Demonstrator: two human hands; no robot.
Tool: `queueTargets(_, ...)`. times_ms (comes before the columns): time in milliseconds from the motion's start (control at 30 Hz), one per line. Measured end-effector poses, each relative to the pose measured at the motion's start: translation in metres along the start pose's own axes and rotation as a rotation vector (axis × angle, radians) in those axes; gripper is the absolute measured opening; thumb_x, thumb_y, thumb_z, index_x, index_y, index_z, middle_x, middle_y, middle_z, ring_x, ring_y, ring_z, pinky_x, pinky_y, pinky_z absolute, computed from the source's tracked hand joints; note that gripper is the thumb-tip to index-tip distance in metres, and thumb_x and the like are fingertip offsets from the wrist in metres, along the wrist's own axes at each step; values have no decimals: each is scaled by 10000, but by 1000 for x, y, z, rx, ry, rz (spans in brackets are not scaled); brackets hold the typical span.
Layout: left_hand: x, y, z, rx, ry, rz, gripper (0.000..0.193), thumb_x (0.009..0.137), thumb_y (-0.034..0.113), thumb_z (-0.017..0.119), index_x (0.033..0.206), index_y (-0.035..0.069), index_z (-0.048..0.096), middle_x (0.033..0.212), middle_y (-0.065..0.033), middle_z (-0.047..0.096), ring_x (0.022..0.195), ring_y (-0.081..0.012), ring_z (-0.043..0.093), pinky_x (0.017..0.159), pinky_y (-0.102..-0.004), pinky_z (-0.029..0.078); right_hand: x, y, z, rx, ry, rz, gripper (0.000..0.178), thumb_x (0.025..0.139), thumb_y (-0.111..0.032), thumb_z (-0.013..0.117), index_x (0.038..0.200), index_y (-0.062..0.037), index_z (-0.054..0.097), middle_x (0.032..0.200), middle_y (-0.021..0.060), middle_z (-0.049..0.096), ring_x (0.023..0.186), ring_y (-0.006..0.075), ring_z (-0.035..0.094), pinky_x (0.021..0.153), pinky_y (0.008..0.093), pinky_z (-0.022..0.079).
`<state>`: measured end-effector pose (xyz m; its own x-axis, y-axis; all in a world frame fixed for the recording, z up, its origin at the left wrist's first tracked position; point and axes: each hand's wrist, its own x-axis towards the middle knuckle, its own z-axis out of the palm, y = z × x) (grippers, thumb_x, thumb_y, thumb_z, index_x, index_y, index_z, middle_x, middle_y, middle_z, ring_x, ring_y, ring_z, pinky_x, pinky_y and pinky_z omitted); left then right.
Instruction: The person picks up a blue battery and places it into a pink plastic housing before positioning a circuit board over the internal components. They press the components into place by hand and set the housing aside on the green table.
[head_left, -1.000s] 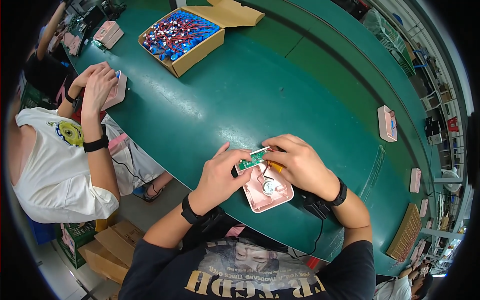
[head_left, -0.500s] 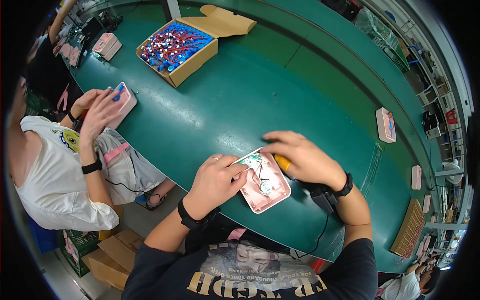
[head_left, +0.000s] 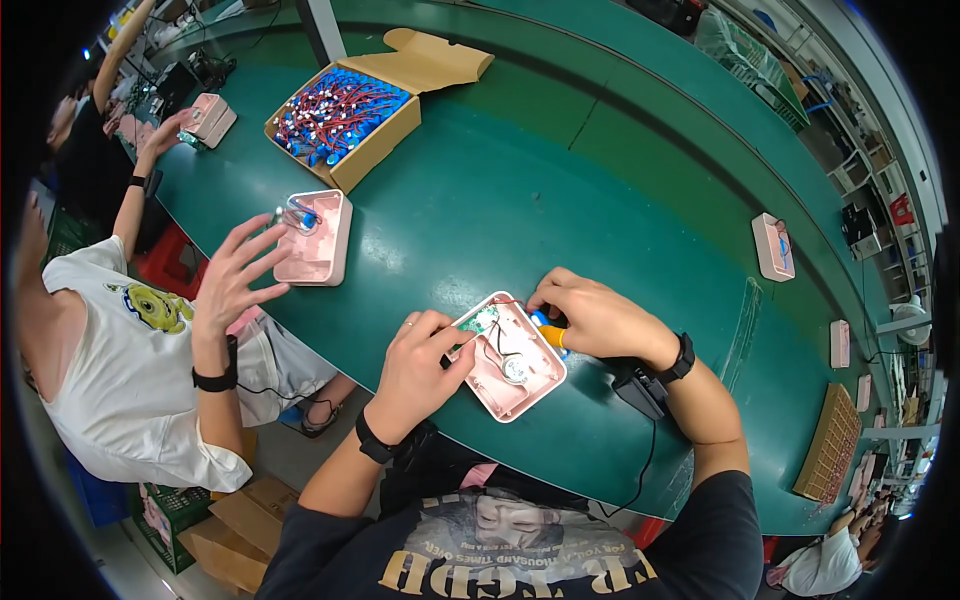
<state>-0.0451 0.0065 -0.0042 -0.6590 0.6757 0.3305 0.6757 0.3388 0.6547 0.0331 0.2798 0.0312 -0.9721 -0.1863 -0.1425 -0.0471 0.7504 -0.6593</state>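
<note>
Compared with half a second ago, my right hand (head_left: 600,318) has drawn off the casing's upper corner, and a blue wired cell (head_left: 541,320) now shows by its fingertips. My neighbour's casing (head_left: 342,240), at 10 o'clock, has shifted farther onto the desk (head_left: 450,200), with that person's spread hand (head_left: 240,270) beside it.

My own pink casing (head_left: 541,377) lies open side up between my hands, its long axis running from 11 to 5 o'clock. The cell sits just outside its wall, at about 1 to 2 o'clock from the casing's middle and 9 o'clock from my right hand, clearly the nearer one. That hand is curled around a yellow-handled tool (head_left: 552,335); I cannot tell whether its fingertips also grip the cell. My left hand (head_left: 415,362), at 9 o'clock, is nearly closed, thumb and fingers pinching the casing's wall near the circuit board (head_left: 484,319).

Smooth, rigid plastic with rounded corners and moulded ribs forms the casing. The board is thin, flat and green, at 11 o'clock inside; a round silver component (head_left: 515,370) with dark leads sits near the middle. One slim, flexible red wire (head_left: 510,301) crosses the top rim toward the glossy cell.
</note>
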Motion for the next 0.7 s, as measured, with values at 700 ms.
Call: queueTargets(700, -5, 5, 6, -29, 40, -5, 78, 851, 93, 803, 909, 49, 777, 916, -60, 660, 819, -274, 627, 737, -406, 513, -15, -40, 6, 62, 163, -99, 209, 910, -72, 783, 1105, 2, 765, 1066, 96, 688, 846, 216, 689, 767, 362, 583)
